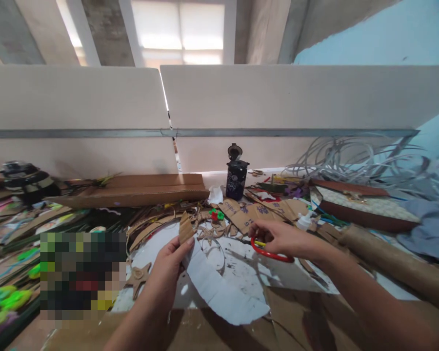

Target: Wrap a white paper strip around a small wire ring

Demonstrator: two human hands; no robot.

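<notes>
Between the thumb and fingers of my left hand (173,256) is a long, curved strip of white card (223,292), its wide end hanging toward the lower right. A brown corrugated cardboard tip (186,229) sticks up above the thumb; I cannot tell whether it belongs to the same strip. My right hand (278,239) is closed around scissors (272,256) with red and yellow handles. Their dark blades point left, apart from the card. Behind the hands lie cardboard star shapes (208,235) and a small red and green ornament (216,214). Another cardboard star (139,279) lies left of my left forearm.
A black bottle (236,180) with its lid up stands at the back. Cardboard pieces (259,214), a long brown tube (391,258), a handbag (366,207) and coiled pale strips (336,156) crowd the right. Green floral pieces (14,298) lie at left, beside a blurred-out patch.
</notes>
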